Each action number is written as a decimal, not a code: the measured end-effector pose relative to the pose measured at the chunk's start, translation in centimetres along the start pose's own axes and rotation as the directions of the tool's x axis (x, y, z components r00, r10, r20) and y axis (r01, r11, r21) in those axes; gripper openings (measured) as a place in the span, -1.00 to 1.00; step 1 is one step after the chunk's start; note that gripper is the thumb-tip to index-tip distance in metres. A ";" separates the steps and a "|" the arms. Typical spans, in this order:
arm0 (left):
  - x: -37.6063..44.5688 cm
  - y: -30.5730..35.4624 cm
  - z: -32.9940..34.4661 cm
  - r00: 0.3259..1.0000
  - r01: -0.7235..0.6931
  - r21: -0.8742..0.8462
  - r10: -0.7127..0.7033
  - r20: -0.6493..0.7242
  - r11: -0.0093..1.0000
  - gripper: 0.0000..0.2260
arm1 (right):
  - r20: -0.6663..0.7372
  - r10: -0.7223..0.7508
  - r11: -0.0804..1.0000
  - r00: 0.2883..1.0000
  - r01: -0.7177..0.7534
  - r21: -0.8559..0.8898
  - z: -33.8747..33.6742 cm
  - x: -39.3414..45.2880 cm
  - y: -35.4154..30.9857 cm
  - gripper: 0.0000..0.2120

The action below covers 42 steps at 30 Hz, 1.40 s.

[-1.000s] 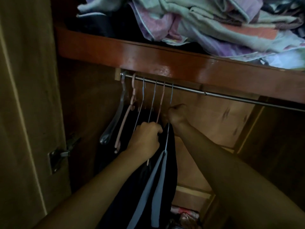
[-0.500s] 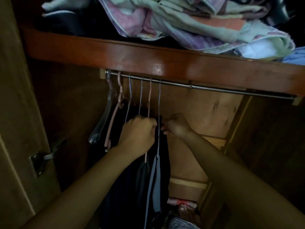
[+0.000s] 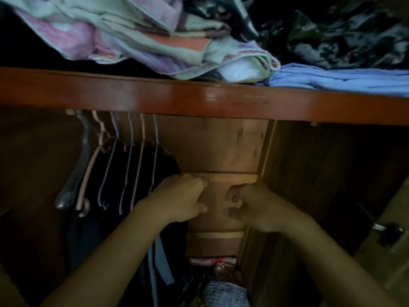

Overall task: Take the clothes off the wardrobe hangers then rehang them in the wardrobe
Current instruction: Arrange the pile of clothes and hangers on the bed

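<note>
Several hangers hang at the left under the shelf: a clear plastic hanger [image 3: 73, 173], a pink hanger [image 3: 88, 173] and thin blue and pink wire hangers [image 3: 132, 169]. A dark garment [image 3: 159, 167] with pale blue strips [image 3: 160, 264] hangs on the rightmost ones. My left hand [image 3: 181, 198] hovers at the garment's right edge with its fingers loosely curled and nothing in them. My right hand [image 3: 250, 204] is a short gap to the right, in front of the wooden back panel, fingers bent and apart, holding nothing. The shelf front hides the rod.
A red-brown shelf [image 3: 199, 100] carries piled pastel blankets [image 3: 155, 41], a folded blue cloth [image 3: 343, 80] and dark patterned fabric [image 3: 343, 36]. Bags and bundles [image 3: 221, 282] lie at the wardrobe bottom. A metal door fitting [image 3: 387, 229] shows at the right.
Both hands have come off the hanger and the dark garment and moved right and down, in front of the back panel. The view has shifted right, and the rod is now out of sight.
</note>
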<state>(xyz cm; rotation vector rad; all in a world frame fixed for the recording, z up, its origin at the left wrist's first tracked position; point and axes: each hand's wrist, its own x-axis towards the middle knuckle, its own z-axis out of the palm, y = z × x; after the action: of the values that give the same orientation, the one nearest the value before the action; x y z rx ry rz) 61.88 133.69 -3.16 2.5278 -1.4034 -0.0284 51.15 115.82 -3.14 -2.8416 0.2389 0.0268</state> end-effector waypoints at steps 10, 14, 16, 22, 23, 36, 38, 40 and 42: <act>4.3 9.0 5.0 0.958 -0.175 -0.146 0.203 0.204 0.974 -0.57 | -0.046 0.311 0.950 0.949 -0.310 0.040 -1.1 -11.6 6.2 -0.69; 6.0 11.0 6.5 0.915 -0.284 -0.233 0.335 0.223 0.930 -0.37 | -0.114 0.433 0.898 0.894 -0.439 -0.031 -0.4 -15.1 6.7 -0.61; 6.6 12.0 7.0 0.882 -0.355 -0.240 0.408 0.233 0.904 -0.34 | -0.208 0.504 0.856 0.838 -0.517 -0.012 0.3 -17.0 6.3 -0.53; 6.7 17.0 8.9 0.737 -0.585 -0.228 0.628 0.249 0.778 -0.36 | -0.414 0.619 0.748 0.668 -0.661 0.053 3.4 -23.0 4.4 -0.38; 6.4 17.9 9.3 0.702 -0.610 -0.242 0.657 0.276 0.754 -0.35 | -0.432 0.651 0.711 0.624 -0.700 0.059 4.0 -24.0 3.9 -0.39; -3.5 31.7 14.9 0.184 -0.879 -0.350 0.907 0.378 0.324 -0.41 | -0.292 0.951 0.192 0.105 -0.939 0.287 10.0 -39.5 -3.9 -0.62; -5.9 34.1 16.0 0.080 -0.902 -0.370 0.926 0.368 0.225 -0.42 | -0.280 0.960 0.113 0.025 -0.945 0.306 11.2 -42.2 -5.0 -0.60; -8.3 36.6 17.0 0.001 -0.902 -0.399 0.927 0.376 0.163 -0.43 | -0.276 0.960 0.051 -0.045 -0.942 0.331 12.3 -44.9 -6.0 -0.59; -10.4 39.0 17.8 -0.061 -0.915 -0.391 0.925 0.376 0.098 -0.42 | -0.294 0.948 -0.015 -0.119 -0.942 0.334 13.4 -47.6 -7.1 -0.60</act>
<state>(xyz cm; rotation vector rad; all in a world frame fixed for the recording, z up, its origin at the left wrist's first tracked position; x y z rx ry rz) 21.34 119.04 -12.67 0.8597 -3.0483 -0.5529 5.46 133.98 -12.00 -1.7876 2.3682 -0.3502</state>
